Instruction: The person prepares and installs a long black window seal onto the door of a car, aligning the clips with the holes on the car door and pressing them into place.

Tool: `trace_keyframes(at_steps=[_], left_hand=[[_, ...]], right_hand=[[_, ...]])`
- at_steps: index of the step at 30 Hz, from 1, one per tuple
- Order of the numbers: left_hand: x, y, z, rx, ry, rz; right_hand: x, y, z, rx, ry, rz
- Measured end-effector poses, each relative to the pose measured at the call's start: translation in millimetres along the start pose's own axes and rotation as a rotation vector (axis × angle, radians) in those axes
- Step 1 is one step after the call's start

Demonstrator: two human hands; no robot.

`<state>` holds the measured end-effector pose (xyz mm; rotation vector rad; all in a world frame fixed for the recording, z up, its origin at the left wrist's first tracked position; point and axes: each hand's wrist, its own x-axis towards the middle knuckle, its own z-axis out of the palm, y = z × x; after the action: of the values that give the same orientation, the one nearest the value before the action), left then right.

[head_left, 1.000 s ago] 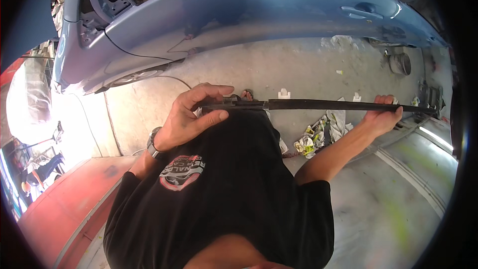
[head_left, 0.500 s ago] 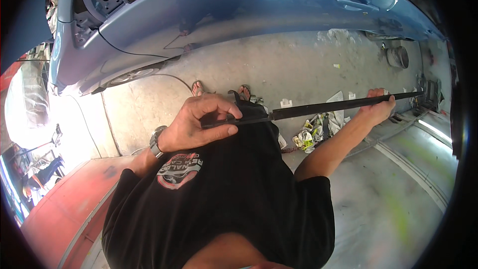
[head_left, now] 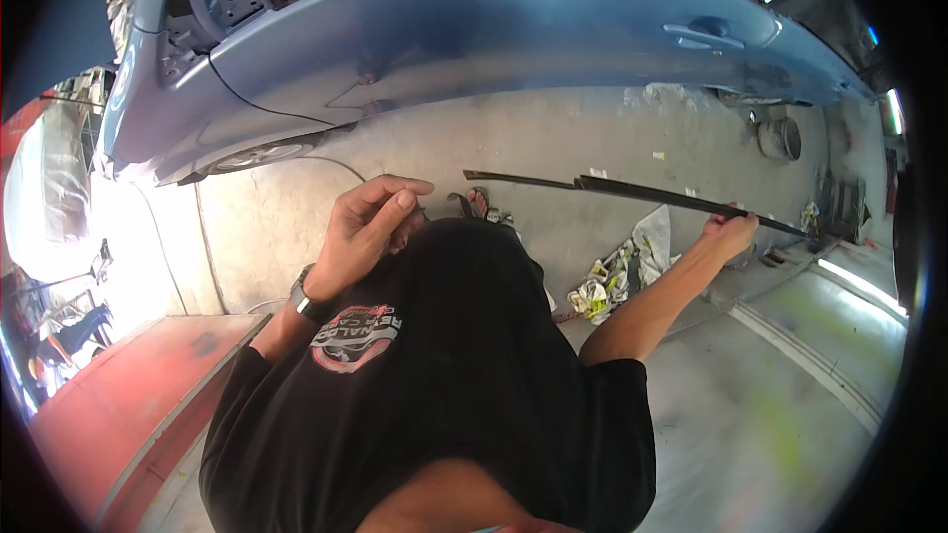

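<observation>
A long, thin black trim strip (head_left: 652, 195) reaches across in front of me, with a step in its width partway along. My right hand (head_left: 733, 235) is closed around it toward its right end. The strip's left end hangs free over the floor, tilted slightly upward. My left hand (head_left: 367, 222) is raised before my chest, apart from the strip. Its thumb and forefinger are drawn together and its other fingers curl in; whether anything small is between them is hidden. Beyond the strip stands a blue car door (head_left: 474, 30) with a handle.
Crumpled paper (head_left: 607, 286) lies on the concrete floor near my right forearm. A dark bucket-like container (head_left: 778, 138) stands at the far right. A red panel (head_left: 138, 385) is at the lower left, and a pale, paint-marked panel (head_left: 731, 415) at the lower right.
My left hand has come off the strip and moved slightly left and up. The strip's left end has swung away from my body, toward the car; my right hand keeps its grip.
</observation>
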<state>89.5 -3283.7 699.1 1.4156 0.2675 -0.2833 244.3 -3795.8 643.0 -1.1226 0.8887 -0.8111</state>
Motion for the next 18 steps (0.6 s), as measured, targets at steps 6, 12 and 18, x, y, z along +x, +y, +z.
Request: trace_keyframes(at_steps=[6, 12, 18], left_hand=[[12, -3, -2, -0.194, -0.014, 0.006], [19, 3, 12, -0.244, -0.024, 0.102], [27, 13, 26, -0.172, 0.019, 0.194]], right_hand=[[18, 32, -11, -0.001, -0.010, 0.124], [15, 61, -6, -0.005, -0.049, 0.201], [-12, 72, -1, -0.047, -0.099, 0.224]])
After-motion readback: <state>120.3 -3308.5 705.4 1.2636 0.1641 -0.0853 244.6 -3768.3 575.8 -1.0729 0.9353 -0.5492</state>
